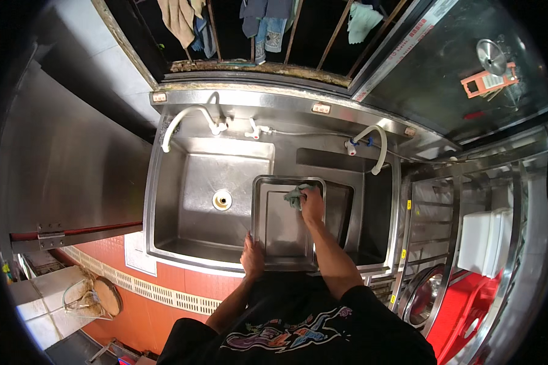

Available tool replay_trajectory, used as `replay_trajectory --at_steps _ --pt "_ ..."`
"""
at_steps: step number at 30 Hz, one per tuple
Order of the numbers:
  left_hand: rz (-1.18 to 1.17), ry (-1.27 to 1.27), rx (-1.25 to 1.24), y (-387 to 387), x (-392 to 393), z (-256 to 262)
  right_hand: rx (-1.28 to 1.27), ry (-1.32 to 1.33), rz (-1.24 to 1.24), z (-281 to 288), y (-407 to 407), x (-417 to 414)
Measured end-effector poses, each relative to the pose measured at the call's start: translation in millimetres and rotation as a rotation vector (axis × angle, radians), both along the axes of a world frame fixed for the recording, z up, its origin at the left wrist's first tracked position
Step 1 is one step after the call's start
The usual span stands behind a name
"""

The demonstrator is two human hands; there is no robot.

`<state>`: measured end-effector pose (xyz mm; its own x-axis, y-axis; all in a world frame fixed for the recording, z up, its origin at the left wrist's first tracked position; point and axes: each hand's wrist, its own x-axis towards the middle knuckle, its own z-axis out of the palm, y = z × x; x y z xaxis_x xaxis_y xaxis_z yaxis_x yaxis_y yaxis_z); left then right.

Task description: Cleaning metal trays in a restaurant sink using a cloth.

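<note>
A rectangular stainless steel pan (287,232) rests over the divider of a double-basin steel sink (201,228), partly over the right basin. My left hand (252,257) grips the pan's left rim close to my body. Bunched in my right hand (312,205) is a grey-green cloth (297,196), pressed to the inside of the pan near its far right corner. The pan's inner floor looks bare apart from the cloth. Part of the right basin is hidden under the pan.
Two curved faucets (182,119) (380,141) reach over the basins, with a small tap (255,130) between them. A metal rack (456,228) on the right holds a white container (484,242) and a red basket (466,310). Cloths (269,27) hang on window bars ahead.
</note>
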<state>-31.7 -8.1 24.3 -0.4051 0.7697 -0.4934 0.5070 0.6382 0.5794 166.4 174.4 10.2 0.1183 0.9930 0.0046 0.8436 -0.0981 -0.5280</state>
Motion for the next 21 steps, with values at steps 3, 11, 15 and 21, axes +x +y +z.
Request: replay_trajectory --at_steps 3,11,15,21 --pt "-0.015 0.014 0.05 -4 5 -5 0.018 -0.003 0.031 -3 -13 7" --pt "-0.048 0.033 0.133 -15 3 -6 -0.03 0.089 0.234 18 -78 3" --pt "-0.071 0.079 0.169 -17 3 -8 -0.098 0.123 0.242 26 -102 -11" --pt "-0.091 0.082 0.175 -16 4 -8 -0.088 0.155 0.33 22 -133 -21"
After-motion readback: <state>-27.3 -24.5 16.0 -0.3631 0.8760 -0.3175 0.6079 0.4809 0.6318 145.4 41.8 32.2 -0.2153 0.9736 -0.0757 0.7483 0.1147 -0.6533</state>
